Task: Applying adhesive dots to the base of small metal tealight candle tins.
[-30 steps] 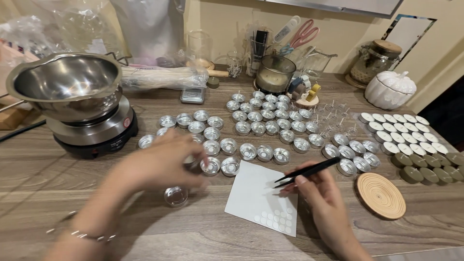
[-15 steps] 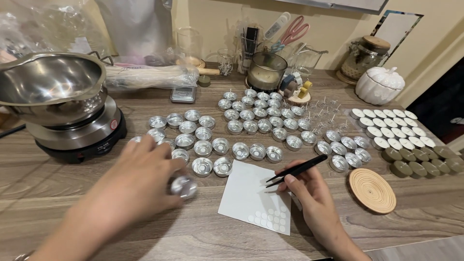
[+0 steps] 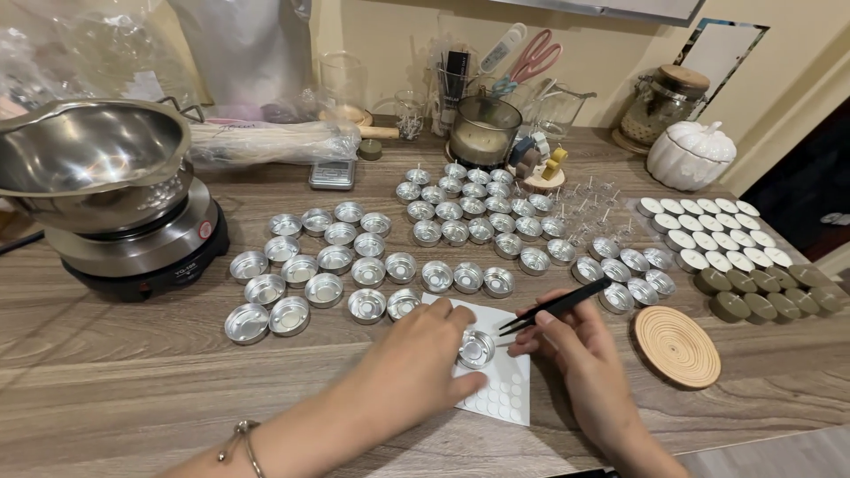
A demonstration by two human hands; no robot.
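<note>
The left hand [image 3: 416,354] has swung in from the loose cups, and its grip now pinches a small round aluminium tealight cup [image 3: 475,348] onto the white sticker sheet [image 3: 500,389]. The right hand [image 3: 575,350], its grip closed on the slim black tweezers [image 3: 553,307], has brought their tips just beside the cup, so the cup seems set for work inside it.

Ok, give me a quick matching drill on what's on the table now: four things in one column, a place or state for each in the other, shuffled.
Things
1. black tweezers
2. metal cup
3. steel bowl
4. round wooden coaster

Places or states
A. on the hot plate
B. in the right hand
C. on the white sticker sheet, at the left hand
D. lying bare near the right table edge

Pairs: 1-B, 2-C, 3-A, 4-D
</note>
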